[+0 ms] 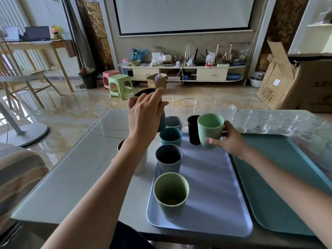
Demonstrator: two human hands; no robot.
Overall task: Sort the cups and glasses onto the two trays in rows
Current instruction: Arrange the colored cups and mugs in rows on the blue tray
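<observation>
My left hand grips a dark cup, lifted and tilted above the far left end of the lavender tray. My right hand holds a green mug just over that tray's far end, beside a black cup. Down the tray's left side stand a grey-blue cup, a teal cup, a dark grey cup and a light green cup. The teal tray lies to the right. Several clear glasses stand along the table's far edge.
A white cup with a brownish rim stands on the table left of the lavender tray, partly hidden by my left forearm. More glasses crowd the far right edge. Cardboard boxes sit on the floor beyond the table.
</observation>
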